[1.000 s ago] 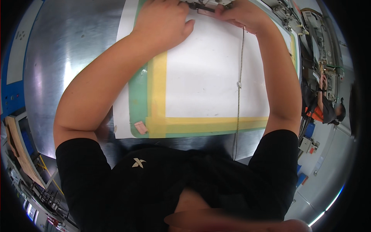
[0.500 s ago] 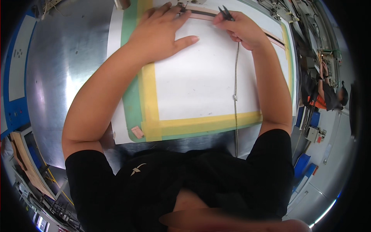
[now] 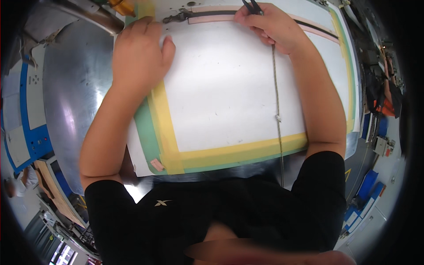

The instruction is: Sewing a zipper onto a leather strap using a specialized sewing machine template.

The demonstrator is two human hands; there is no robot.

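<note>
In my right hand [image 3: 274, 27] is a pair of small black thread snips [image 3: 253, 7], pinched with the blades pointing up and away. A thin greyish cord [image 3: 276, 88] with a knot runs down from that hand to the near edge. Beneath the fingers, a narrow black strap [image 3: 216, 14] lies between pale pink strips [image 3: 207, 19] across the far side of the white sheet. A dark metal clasp [image 3: 176, 17] sits at the strap's left end. My left hand [image 3: 139, 57], slightly blurred, is over the sheet's left border, thumb apart and nothing seen in it.
Yellow tape [image 3: 238, 145] edges the white sheet [image 3: 221, 88] over a green mat [image 3: 143, 121] on a metal table [image 3: 73, 84]. A small pink scrap [image 3: 157, 165] lies at the near left corner. A metal tube [image 3: 90, 15] reaches in at upper left.
My left hand has left the strap's clasp end and moved left to the sheet's border, uncovering the clasp. My right hand still holds the snips at the strap. The whole view has shifted.
</note>
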